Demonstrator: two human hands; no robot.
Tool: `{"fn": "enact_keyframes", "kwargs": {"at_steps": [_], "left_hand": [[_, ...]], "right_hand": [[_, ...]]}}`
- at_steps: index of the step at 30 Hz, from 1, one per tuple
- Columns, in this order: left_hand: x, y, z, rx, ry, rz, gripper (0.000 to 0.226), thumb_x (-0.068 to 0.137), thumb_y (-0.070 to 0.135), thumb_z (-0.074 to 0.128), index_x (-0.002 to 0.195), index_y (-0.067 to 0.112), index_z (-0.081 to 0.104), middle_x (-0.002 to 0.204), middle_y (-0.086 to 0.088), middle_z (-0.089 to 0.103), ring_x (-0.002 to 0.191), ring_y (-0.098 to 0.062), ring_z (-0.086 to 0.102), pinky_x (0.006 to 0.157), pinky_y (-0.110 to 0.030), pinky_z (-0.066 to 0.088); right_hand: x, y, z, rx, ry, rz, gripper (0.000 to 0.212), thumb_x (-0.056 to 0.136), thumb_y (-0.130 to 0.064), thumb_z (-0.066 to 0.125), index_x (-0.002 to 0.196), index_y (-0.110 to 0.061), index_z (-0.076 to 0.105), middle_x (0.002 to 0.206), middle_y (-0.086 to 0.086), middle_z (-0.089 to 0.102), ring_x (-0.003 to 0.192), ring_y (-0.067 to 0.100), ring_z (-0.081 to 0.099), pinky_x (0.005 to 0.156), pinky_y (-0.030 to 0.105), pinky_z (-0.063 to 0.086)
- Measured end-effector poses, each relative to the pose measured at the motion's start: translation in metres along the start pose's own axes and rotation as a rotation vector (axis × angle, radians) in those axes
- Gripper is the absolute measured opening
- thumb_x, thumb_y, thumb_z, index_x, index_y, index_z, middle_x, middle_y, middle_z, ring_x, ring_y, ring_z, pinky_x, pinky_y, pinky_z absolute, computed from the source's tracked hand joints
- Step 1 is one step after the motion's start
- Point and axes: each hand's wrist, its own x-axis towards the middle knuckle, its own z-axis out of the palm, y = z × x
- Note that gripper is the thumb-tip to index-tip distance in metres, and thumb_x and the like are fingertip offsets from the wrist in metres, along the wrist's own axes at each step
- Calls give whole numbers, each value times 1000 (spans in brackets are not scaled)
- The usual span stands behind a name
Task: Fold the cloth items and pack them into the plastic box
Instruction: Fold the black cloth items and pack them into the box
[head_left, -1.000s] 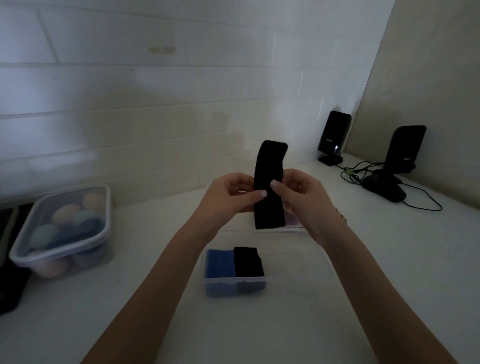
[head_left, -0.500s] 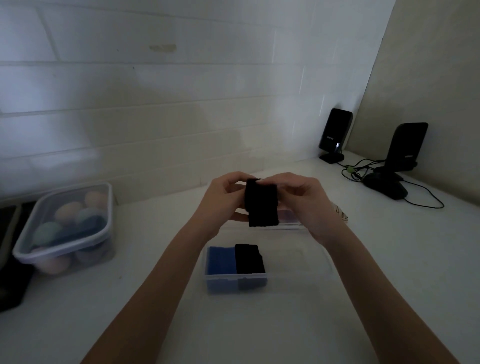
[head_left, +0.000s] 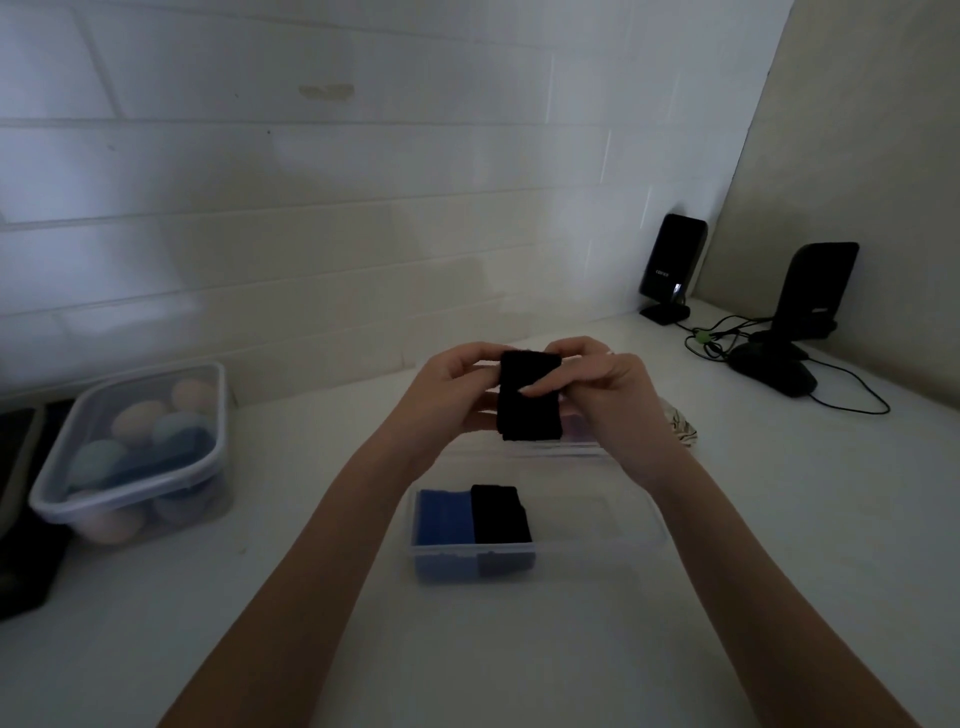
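A black cloth (head_left: 527, 410), folded in half into a short block, is held in the air above the table by both hands. My left hand (head_left: 447, 387) pinches its left edge and my right hand (head_left: 605, 387) grips its right side, thumb across the front. Below them stands a clear plastic box (head_left: 597, 545) on the white table. Its left end holds a folded blue cloth (head_left: 444, 517) and a folded black cloth (head_left: 501, 514) side by side; the right part of the box shows nothing inside.
A lidded clear container (head_left: 130, 457) with pale round items stands at the left. Two black speakers (head_left: 672, 265) (head_left: 818, 291), a black mouse (head_left: 774, 369) and cables sit at the back right. A patterned object (head_left: 683, 428) lies beside my right wrist. A dark object (head_left: 21, 519) is at the far left edge.
The long black cloth that stood upright between my hands has been folded down in half into a short block. Both hands have stayed above the box.
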Motion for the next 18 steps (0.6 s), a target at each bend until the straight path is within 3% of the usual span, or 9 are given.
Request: {"fn": "enact_keyframes", "kwargs": {"at_steps": [3,8,13,16,18], "left_hand": [[3,0,-2,-94,-40,-67,20,95,15,48,100,12,67,92,-5,70,76,-20,70,67,-27,57],[0,-1,1,-34,-137,-121,18,89,19,58,104,13,65,96,-6,72,86,-19,71,74,-25,58],[0,-5,4,193,19,13,30,75,7,74,99,21,64,85,-1,73,77,-11,71,70,-22,57],[3,-8,0,260,123,91,34,69,6,79,98,19,67,90,-6,73,76,-14,69,71,-24,57],[4,-8,-3,299,180,141,33,66,6,80,91,23,67,86,-3,71,73,-9,67,70,-20,55]], "right_hand": [[2,1,-1,-19,78,-1,58,72,27,47,53,-20,74,93,-4,58,84,-4,60,80,23,52],[0,-5,1,-111,198,-47,42,68,24,53,59,-14,68,92,3,51,78,-8,53,70,6,44],[1,-6,3,-193,197,-37,43,69,19,53,56,-20,67,90,1,52,78,-13,52,68,3,42],[1,-7,1,-194,255,18,40,72,15,47,56,-16,67,78,1,59,69,0,57,65,15,50],[1,-12,-1,-24,230,178,30,80,9,41,74,-7,66,63,5,60,50,11,58,52,27,54]]}}
